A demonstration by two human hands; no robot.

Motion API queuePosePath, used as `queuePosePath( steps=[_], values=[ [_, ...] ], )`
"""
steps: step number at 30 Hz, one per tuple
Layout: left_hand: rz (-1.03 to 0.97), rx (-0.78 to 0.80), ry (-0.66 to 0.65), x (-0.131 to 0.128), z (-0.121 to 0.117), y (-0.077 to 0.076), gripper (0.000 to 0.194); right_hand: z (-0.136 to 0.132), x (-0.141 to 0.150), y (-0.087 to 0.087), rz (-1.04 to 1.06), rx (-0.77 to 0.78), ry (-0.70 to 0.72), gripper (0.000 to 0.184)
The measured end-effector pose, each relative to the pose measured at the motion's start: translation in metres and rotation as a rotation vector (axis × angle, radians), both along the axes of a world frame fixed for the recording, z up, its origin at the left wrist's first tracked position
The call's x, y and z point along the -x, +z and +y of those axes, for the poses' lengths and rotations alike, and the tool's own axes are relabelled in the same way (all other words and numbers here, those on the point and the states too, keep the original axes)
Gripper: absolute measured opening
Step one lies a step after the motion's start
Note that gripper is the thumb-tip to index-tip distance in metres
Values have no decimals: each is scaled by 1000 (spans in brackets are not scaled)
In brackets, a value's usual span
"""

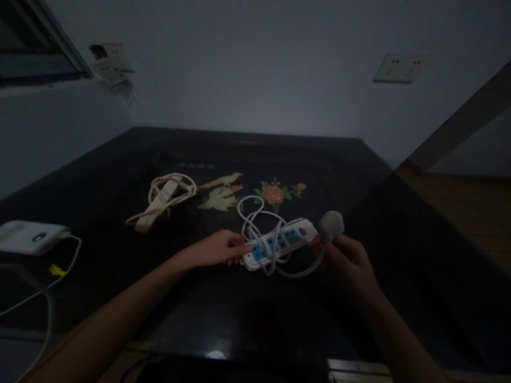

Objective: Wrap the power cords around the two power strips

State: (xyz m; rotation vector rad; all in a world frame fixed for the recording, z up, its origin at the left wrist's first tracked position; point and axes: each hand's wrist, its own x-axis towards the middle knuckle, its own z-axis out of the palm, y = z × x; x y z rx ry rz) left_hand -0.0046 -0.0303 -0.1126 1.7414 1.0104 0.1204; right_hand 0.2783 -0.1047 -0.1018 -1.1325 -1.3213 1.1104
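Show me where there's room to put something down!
Bare: the black table between the blue-socketed power strip and the near edge; also between flower picture and wall. Crowded: the middle, with left hand, right hand and looped cord; the left side, with power bank.

Left hand (225,247) grips the left end of the white power strip (281,242); right hand (353,260) holds the plug (331,223) beside the opposite end; the cord (297,275) loops over the sockets; a second strip (159,204) lies farther left on the desk (179,298).
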Motion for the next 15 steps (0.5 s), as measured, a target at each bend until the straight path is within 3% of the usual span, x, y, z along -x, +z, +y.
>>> queuePosePath(
  steps=[3, 6, 15],
  values=[
    [-16, 11, 6, -5, -3, -1, 49, 0, 0, 0, -3, 4, 9, 27],
    [-98, 119, 27, -9, -3, -2, 47, 1, 1, 0, -23, 13, 0, 30],
    [-440, 286, 297, -11, -4, 2, 40, 2, -1, 2, -2, -10, -93, 29]
  ],
)
